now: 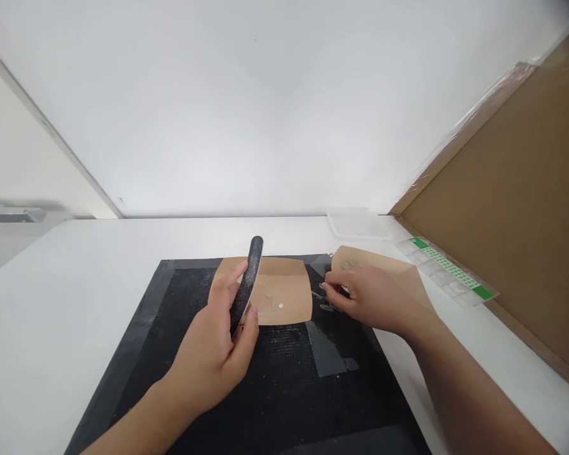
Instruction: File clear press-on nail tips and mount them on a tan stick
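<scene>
My left hand (218, 344) is closed around a long black nail file (248, 281), held upright over a black mat (275, 385). A brown paper square (284, 294) lies just beyond it with small pale bits on it. My right hand (360, 297) reaches over the mat's right side with fingertips pinched on a small clear piece (323, 289), close to other clear pieces on the mat. A second brown paper (389, 265) lies partly under that hand.
The mat sits on a white table (52, 303) against a white wall. A clear plastic tray (355, 224) stands at the back. A strip with green ends (448, 268) lies along a brown cardboard panel (516, 208) on the right.
</scene>
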A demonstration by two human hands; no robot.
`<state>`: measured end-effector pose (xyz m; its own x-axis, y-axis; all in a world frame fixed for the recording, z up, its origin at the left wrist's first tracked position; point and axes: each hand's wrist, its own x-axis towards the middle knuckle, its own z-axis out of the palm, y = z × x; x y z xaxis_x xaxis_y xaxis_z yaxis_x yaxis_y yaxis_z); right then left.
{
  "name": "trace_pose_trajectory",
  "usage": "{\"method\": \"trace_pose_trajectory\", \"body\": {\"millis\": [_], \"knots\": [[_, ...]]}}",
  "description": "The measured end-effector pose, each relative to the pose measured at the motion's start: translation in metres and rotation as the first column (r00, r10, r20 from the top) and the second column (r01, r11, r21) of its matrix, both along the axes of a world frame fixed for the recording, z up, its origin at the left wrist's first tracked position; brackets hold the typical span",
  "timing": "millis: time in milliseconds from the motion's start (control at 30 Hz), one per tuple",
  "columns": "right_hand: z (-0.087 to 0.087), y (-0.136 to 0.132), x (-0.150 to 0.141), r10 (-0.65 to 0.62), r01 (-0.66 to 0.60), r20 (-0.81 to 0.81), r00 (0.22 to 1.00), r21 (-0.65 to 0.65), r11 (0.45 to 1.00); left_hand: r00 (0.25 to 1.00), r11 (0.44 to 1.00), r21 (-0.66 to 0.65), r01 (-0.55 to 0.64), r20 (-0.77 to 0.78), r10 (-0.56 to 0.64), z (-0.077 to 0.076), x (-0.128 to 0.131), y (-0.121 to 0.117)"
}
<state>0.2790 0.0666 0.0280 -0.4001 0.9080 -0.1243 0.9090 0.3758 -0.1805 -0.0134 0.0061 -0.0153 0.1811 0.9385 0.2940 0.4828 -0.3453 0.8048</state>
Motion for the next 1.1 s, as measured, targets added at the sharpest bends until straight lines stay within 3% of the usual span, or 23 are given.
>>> {"method": "trace_pose_trajectory", "body": {"millis": [367, 733, 1100], "knots": [[-0.0001, 0.0005, 0.0081, 0.009, -0.008, -0.024, 1.000, 0.069, 0.998, 1.000, 1.000, 0.015, 0.002, -0.005, -0.002, 0.0008, 0.0006, 0.0001], [-0.0018, 0.0029, 0.0035, -0.008, 0.008, 0.010, 1.000, 0.014, 1.000, 1.000, 0.999, 0.042, 0.005, -0.010, -0.004, 0.0005, -0.0006, -0.0010], [-0.0002, 0.0027, -0.0008, 0.049, -0.048, -0.028, 0.998, 0.044, 0.998, 1.000, 1.000, 0.025, 0.014, 0.006, -0.014, 0.0037, 0.0019, 0.0006]]}}
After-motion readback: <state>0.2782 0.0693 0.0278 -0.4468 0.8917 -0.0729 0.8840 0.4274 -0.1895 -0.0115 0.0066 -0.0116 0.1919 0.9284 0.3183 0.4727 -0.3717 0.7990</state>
